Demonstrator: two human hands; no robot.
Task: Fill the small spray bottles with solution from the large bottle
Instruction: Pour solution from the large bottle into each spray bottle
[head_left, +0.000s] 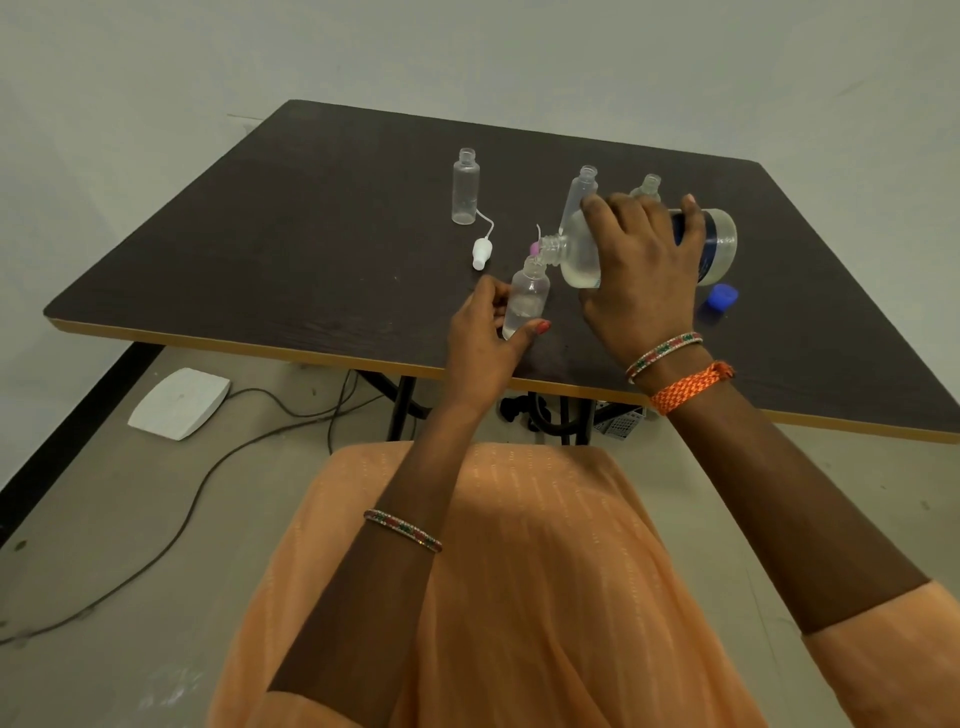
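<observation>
My right hand (641, 275) grips the large clear bottle (582, 254), tipped on its side with its neck pointing left over the mouth of a small clear bottle (525, 299). My left hand (485, 338) holds that small bottle upright on the dark table (291, 249), and some liquid shows in its lower part. Three more small uncapped bottles stand further back: one at the left (464, 187), one (582, 192) behind the large bottle, and one (648, 187) partly hidden by my right hand.
A white spray cap with its tube (482, 252) lies on the table left of the pour. A pink cap (533, 248) sits just behind the small bottle. A blue cap (723, 297) lies to the right. Cables and a white pad (179, 402) are on the floor.
</observation>
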